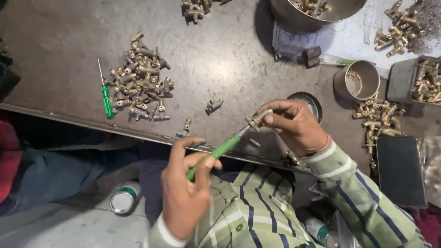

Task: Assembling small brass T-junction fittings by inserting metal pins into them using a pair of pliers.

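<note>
Above the near edge of the dark metal table, seen from the head camera, the person works with both hands close together. The left hand is closed around the green handle of a screwdriver, with the thumb and the fingers wrapped on it, and the thin shaft points up and to the right. The right hand pinches a small brass fitting between the thumb and the fingertips, and the tip of the screwdriver meets this fitting, just above the table edge. Both sleeves are striped, pale green with dark blue lines. On the table, to the left and well apart from the hands, lies a pile of brass fittings, and a second green screwdriver lies just beside it. A few single fittings rest between the pile and the hands. To the right stands a small metal cup, near another heap of brass parts, and a black flat case lies below this heap. At the top edge a large steel bowl holds more fittings. Below the table, a can with a green band lies near the person's legs.
</note>
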